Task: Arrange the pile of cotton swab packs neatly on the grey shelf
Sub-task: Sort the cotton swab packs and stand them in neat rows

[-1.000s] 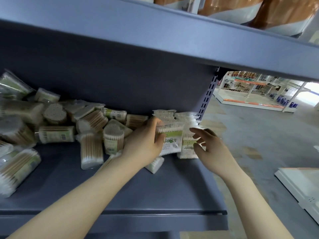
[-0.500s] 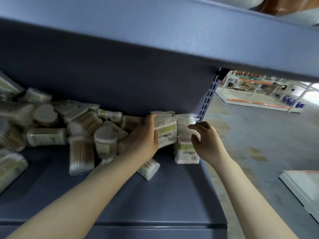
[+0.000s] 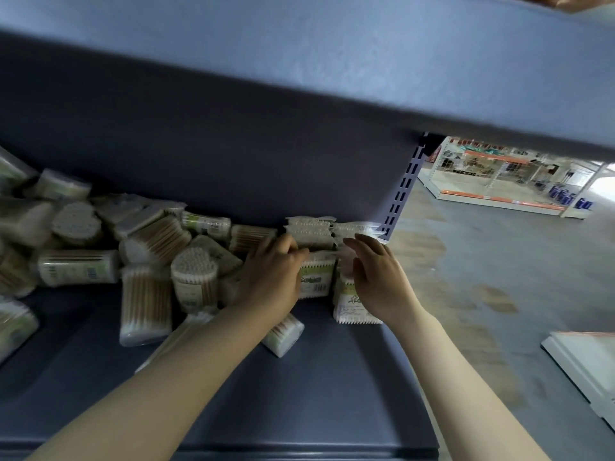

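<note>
On the grey shelf (image 3: 299,387), the left hand (image 3: 273,281) grips an upright swab pack (image 3: 314,277) at the row's left end. The right hand (image 3: 379,277), fingers apparently straight, rests against the front pack (image 3: 352,304) beside it; the loose pile (image 3: 139,257) lies left of the row.

Beyond shelf end: grey concrete floor (image 3: 499,267), patchy stains. Far back, white store rack (image 3: 492,181) w/ orange trim along base, wire-grid back, contents too blurry to tell. Blue items (image 3: 565,199) low by its right end. Near right edge, white flat panel (image 3: 585,364) lying on floor.
</note>
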{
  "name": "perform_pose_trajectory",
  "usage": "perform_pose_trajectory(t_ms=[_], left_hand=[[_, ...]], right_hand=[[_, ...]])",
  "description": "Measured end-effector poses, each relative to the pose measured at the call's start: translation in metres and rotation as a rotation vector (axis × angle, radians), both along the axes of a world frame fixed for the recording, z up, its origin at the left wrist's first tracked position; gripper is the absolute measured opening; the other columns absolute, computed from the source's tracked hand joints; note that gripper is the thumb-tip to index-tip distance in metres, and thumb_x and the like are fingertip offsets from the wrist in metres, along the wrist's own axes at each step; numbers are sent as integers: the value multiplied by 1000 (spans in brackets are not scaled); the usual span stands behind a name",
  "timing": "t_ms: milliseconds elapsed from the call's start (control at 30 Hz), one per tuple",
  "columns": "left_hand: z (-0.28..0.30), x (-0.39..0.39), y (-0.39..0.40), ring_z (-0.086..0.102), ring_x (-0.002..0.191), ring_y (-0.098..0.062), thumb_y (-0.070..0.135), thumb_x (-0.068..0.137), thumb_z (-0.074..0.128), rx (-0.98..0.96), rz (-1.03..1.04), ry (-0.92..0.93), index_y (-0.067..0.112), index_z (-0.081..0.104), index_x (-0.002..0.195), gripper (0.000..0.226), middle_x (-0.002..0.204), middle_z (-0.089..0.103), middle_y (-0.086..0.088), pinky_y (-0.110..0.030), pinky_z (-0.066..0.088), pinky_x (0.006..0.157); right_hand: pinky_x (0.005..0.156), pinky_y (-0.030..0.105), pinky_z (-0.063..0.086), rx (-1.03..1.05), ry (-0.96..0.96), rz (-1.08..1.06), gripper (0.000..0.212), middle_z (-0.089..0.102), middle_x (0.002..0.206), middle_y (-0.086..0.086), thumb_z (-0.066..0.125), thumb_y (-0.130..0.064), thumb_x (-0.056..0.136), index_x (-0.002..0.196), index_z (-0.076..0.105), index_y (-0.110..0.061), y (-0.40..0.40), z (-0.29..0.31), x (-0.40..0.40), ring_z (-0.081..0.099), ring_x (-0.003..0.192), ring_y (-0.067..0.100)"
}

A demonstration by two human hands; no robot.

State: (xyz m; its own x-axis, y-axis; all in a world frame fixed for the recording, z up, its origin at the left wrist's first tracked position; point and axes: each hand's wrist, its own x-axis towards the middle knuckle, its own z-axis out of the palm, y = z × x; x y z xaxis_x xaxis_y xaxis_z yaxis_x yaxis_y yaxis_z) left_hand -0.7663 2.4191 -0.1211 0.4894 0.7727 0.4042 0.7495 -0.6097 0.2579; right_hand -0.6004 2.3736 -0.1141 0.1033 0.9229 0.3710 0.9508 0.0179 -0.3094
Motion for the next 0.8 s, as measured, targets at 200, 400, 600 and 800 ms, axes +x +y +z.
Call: perform_pose_trajectory(t_ms=[200,400,600,800], left_hand=[[2,8,7,34,119,-19,11,90,49,95,-17,140,21,46,129,40,127,41,5,-29,28,97],[-1,10,17,36,118,-18,13,87,53,157,-3,176,24,42,126,42,128,40,7,-27,24,95],[-2,11,20,43,113,-20,17,83,60,202,23,206,19,44,123,43,125,45,2,-30,31,93],[-1,19,26,57,63,-24,5,29,83,384,-6,177,12,61,73,49,73,59,-5,-28,46,56]], right_hand=[[113,26,12,-20,-33,14,53,28,149,13,28,-15,88,140,33,-7,4,-1,-4,19,140,27],[88,45,46,71,-70,-11,50,66,102,19,27,-25,85,104,62,4,12,-11,-6,60,96,38],[75,41,51,120,-119,-19,37,67,89,14,33,-20,82,89,64,0,14,-14,-6,62,81,37],[73,39,53,126,-127,-22,36,67,87,15,35,-17,80,88,64,1,13,-13,-7,63,75,36]])
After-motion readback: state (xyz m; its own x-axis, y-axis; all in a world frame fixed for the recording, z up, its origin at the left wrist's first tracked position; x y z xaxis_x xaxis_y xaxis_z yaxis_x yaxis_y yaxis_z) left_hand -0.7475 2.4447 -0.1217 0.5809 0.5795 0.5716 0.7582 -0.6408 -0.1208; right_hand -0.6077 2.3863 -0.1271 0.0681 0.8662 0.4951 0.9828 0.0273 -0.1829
